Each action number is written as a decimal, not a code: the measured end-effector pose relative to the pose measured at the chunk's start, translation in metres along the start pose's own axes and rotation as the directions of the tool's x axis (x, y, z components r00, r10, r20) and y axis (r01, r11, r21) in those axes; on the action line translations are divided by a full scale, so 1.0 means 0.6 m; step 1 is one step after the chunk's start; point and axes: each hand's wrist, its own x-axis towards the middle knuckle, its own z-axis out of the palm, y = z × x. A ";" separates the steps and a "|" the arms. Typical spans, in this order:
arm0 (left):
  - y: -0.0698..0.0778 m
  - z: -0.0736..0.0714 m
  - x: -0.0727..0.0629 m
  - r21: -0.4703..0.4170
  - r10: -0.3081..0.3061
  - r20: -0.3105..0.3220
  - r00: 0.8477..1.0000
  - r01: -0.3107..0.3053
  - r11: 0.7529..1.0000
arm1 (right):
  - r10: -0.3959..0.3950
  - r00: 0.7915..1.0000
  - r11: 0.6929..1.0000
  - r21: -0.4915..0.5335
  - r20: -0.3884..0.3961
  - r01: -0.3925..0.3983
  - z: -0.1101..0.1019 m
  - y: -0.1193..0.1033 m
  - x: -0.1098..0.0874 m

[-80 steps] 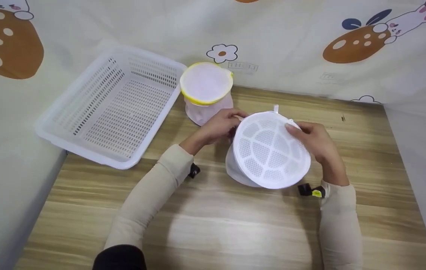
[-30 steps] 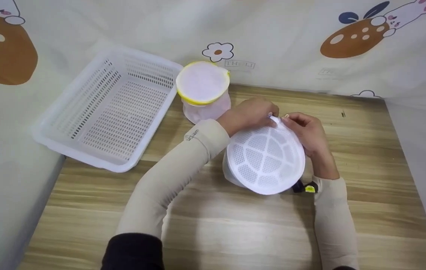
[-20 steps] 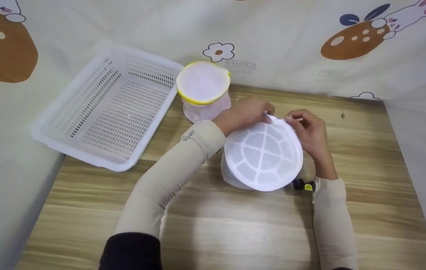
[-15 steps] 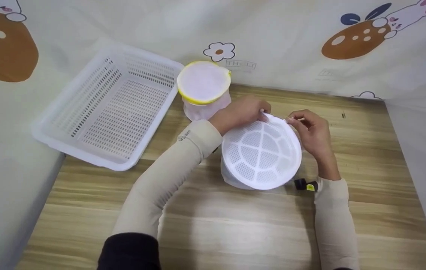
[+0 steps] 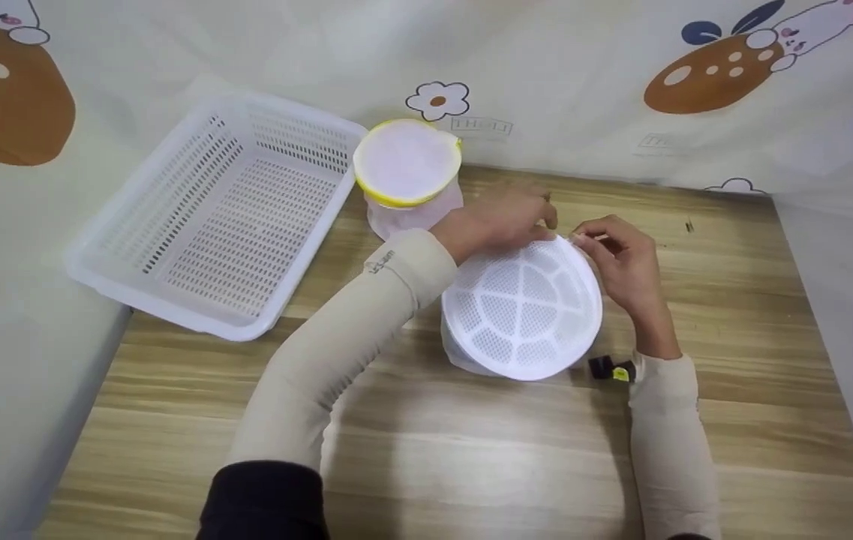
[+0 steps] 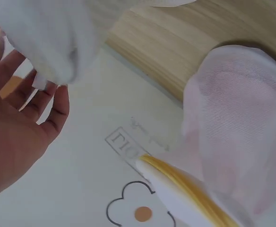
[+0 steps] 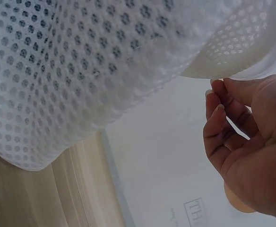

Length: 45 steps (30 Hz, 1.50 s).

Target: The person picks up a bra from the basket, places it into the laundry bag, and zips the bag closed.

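Observation:
A white mesh laundry bag point(image 5: 520, 311) stands on the table, its round ribbed end tilted up towards me. My left hand point(image 5: 505, 217) reaches across to its far rim, with the thumb at the edge. In the left wrist view, the loosely bent fingers point(image 6: 57, 113) are around a small white tab point(image 6: 39, 81) of the bag. My right hand point(image 5: 625, 262) pinches the far right edge of the rim between thumb and fingertips. The pinched bit is too small to make out. In the right wrist view, the bag's holed mesh point(image 7: 90, 61) fills the upper left.
A white perforated basket point(image 5: 171, 311) stands at the back left. Against its right side is a pinkish mesh bag point(image 5: 407, 161) with a yellow-edged round top, close behind my left forearm. Printed cloth walls point(image 5: 561, 90) border the wooden table point(image 5: 471, 465).
My left hand went from the bag's left side to its far rim, slid a little left, then back right. The right hand moved slightly up to the rim's edge. The bag shifted slightly left.

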 end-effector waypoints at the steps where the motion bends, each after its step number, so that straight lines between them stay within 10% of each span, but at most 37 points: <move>1: 0.003 0.000 0.003 0.012 0.016 0.004 1.000 -0.016 1.000 | -0.003 1.000 1.000 -0.006 0.000 0.003 0.000 -0.001 0.000; 24: -0.018 -0.011 -0.010 -0.018 -0.086 0.025 0.996 0.087 0.996 | -0.059 0.998 0.994 -0.095 0.030 0.062 -0.009 -0.003 -0.003; 34: 0.007 -0.007 0.008 0.035 0.056 -0.001 0.998 -0.056 0.998 | -0.062 0.998 0.994 -0.091 0.022 0.064 -0.007 -0.005 -0.006; 45: -0.022 -0.008 -0.012 -0.060 -0.023 -0.052 0.998 0.020 0.998 | -0.064 0.998 0.986 -0.149 0.028 0.067 -0.013 -0.009 -0.008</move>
